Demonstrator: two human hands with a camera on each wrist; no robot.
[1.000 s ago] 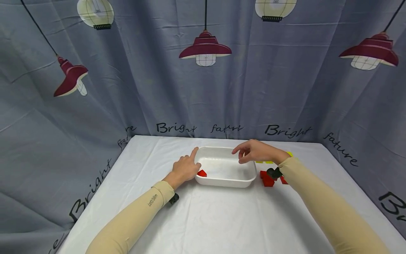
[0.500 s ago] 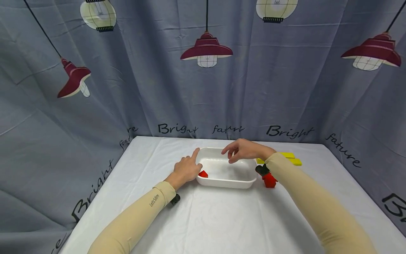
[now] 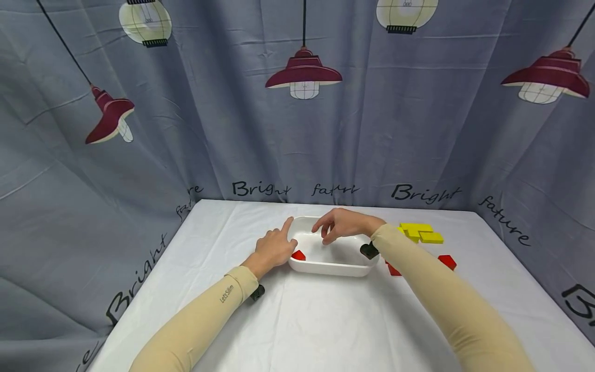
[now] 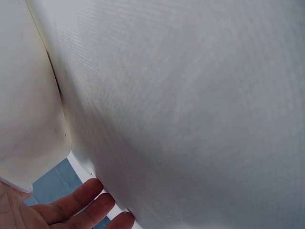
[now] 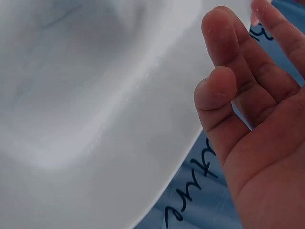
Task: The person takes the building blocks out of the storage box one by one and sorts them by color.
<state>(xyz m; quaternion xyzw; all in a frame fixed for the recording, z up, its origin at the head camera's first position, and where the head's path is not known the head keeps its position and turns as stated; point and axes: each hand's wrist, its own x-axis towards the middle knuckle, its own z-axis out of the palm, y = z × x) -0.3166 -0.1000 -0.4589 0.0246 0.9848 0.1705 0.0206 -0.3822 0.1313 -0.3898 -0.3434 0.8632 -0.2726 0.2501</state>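
Note:
A white rectangular tray stands on the table, with a red block inside its near left corner. My left hand rests at the tray's left side, index finger extended along the rim and thumb over the edge. The left wrist view shows its other fingers fairly straight beside the tray wall. Over the tray hovers my right hand, fingers loosely bent and holding nothing. Its thumb and fingertips stay apart above the white surface in the right wrist view.
Right of the tray lie several yellow blocks towards the back. Nearer, a red block and other red pieces are partly hidden by the right sleeve. A grey printed curtain hangs behind the white table.
My right hand has moved left, from the tray's right side to over its middle. More yellow blocks and a red one show beyond the right sleeve. My left hand keeps its place on the tray.

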